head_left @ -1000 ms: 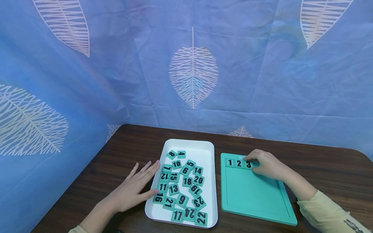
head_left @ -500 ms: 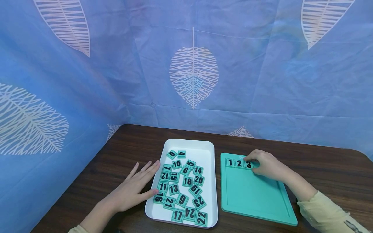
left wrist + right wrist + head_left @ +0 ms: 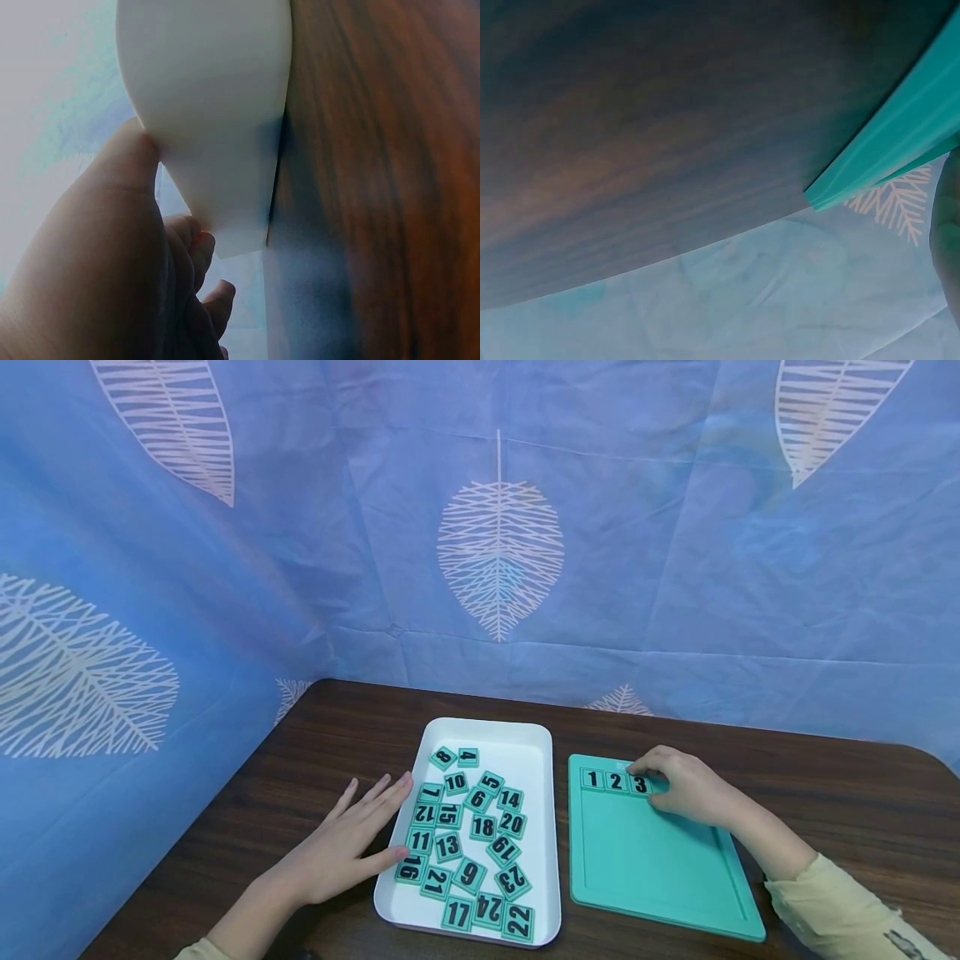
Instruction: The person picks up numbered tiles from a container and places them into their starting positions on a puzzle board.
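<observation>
My left hand [image 3: 345, 839] lies with spread, straight fingers along the left rim of a white tray [image 3: 531, 743]. In the left wrist view, its thumb and fingertips touch the top of the tray wall [image 3: 210, 112]. Many green number tiles, such as 18 [image 3: 482, 827] and 22 [image 3: 517, 922], lie loose in the tray at various angles. On the right is a green board [image 3: 652, 860]. Tiles 1 [image 3: 592, 779], 2 [image 3: 616, 782] and 3 [image 3: 640, 786] stand in a row along its top. My right hand [image 3: 693, 787] has curved index finger and thumb at opposite edges of tile 3.
Both the tray and the board rest on a dark wooden table [image 3: 247, 835], with a narrow gap between them. A blue cloth [image 3: 637, 568] with white leaf prints hangs behind and to the left. In the right wrist view, the board's edge [image 3: 892, 139] shows beside the tabletop.
</observation>
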{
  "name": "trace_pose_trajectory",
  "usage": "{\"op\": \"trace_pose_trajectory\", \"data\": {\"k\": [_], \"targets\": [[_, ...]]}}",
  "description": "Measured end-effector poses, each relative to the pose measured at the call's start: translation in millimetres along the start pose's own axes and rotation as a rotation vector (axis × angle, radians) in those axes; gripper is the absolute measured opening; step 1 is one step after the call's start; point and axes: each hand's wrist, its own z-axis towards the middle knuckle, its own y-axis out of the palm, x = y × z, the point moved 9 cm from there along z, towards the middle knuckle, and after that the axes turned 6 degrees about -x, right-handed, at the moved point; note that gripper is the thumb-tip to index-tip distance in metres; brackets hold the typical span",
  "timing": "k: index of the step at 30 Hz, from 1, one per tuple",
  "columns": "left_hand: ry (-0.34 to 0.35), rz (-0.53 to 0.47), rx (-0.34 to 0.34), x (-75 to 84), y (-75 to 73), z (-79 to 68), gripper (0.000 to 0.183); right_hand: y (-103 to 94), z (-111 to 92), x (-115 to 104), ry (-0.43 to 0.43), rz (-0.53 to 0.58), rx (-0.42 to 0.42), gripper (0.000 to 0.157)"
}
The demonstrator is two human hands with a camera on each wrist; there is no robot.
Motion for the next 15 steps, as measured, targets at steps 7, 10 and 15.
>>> {"op": "trace_pose_trajectory", "data": {"k": [7, 10, 15], "targets": [[-0.001, -0.003, 0.0, -0.4, 0.7, 0.0, 0.078, -0.9, -1, 1, 0.005, 0.035, -0.023, 0.036], [-0.002, -0.008, 0.0, -0.6, 0.7, -0.2, 0.079, -5.8, 0, 0, 0.014, 0.07, -0.032, 0.037], [-0.007, -0.004, 0.0, -1.7, 0.5, 0.3, 0.079, -19.2, 10, -11, 0.016, 0.083, -0.013, 0.037]]}}
